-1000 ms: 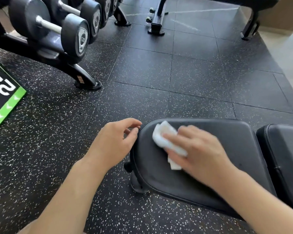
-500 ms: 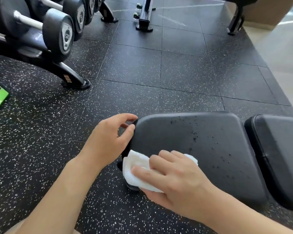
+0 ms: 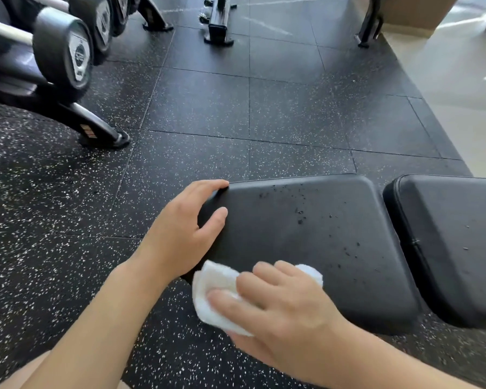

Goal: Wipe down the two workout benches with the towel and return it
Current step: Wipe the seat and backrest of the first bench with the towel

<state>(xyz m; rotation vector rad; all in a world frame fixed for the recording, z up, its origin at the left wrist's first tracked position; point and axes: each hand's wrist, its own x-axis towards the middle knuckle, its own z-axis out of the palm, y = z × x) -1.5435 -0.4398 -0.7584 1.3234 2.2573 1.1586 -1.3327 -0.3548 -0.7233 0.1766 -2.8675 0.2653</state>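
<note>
1. The right hand (image 3: 281, 310) presses the towel (image 3: 216, 290) onto the near left corner of the seat pad (image 3: 306, 242), fingers curled over the cloth and clamped on it.
2. The left hand (image 3: 180, 234) grips the pad's left end, fingers wrapped round the far corner, thumb lying on top.
3. The towel is white, folded small and thick, and bulges past the pad's near edge.
4. The pad is black, with dark specks scattered over its far and right parts.
5. A narrow gap parts it from the back pad (image 3: 455, 242) on the right.
6. Speckled floor (image 3: 264, 108) lies open beyond; the dumbbell rack (image 3: 68, 80) stands well apart, far left.
</note>
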